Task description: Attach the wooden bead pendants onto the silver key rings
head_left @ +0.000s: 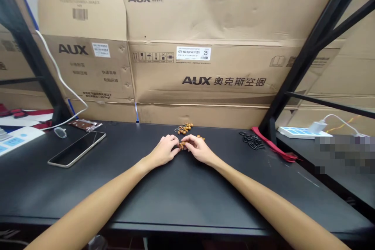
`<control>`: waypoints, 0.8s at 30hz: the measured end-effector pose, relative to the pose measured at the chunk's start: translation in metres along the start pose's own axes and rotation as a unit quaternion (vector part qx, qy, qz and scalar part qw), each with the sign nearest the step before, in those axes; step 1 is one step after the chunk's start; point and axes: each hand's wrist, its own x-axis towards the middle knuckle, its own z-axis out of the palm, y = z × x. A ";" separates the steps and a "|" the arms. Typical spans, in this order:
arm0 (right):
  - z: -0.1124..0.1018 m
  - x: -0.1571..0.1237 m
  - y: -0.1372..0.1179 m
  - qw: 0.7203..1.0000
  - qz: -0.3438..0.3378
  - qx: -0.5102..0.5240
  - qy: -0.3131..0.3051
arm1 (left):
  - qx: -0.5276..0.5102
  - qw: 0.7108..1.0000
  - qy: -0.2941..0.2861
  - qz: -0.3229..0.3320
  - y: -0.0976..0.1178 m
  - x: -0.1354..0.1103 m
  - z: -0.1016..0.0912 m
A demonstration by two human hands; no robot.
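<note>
Near the middle of the black table, my left hand point(164, 150) and my right hand point(199, 149) meet over a small brown-gold beaded trinket point(182, 146). Both hands pinch it from opposite sides, thumbs and fingertips closed on it. Its exact shape is too small to make out. Just beyond my fingers lies a little heap of similar brown-gold trinkets point(185, 128), with a thin metal ring at its left. Another brown-gold piece point(200, 137) is partly hidden behind my right hand.
A phone point(77, 149) lies on the table point(175, 199) at left, near a brown packet point(85, 125) and a white cable point(63, 82). At right are several black rings or clips point(252, 140) and a red strap point(274, 146). Cardboard sheets point(222, 19) wall the back; black metal posts point(295, 54) stand at the sides.
</note>
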 end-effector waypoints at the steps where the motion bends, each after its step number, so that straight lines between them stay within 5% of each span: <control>1: 0.000 0.000 0.000 1.000 0.003 0.009 0.000 | -0.004 1.000 0.001 0.002 0.000 0.000 0.000; 7: -0.005 0.002 0.004 0.987 -0.001 -0.139 0.085 | -0.046 0.999 0.017 0.003 0.000 0.002 0.000; 11: -0.006 0.001 0.004 0.971 -0.016 -0.224 0.077 | -0.060 0.998 0.003 -0.002 -0.003 0.002 -0.002; 24: -0.001 -0.002 -0.008 0.988 -0.031 -0.147 0.027 | -0.026 1.000 -0.006 -0.010 -0.003 0.000 -0.003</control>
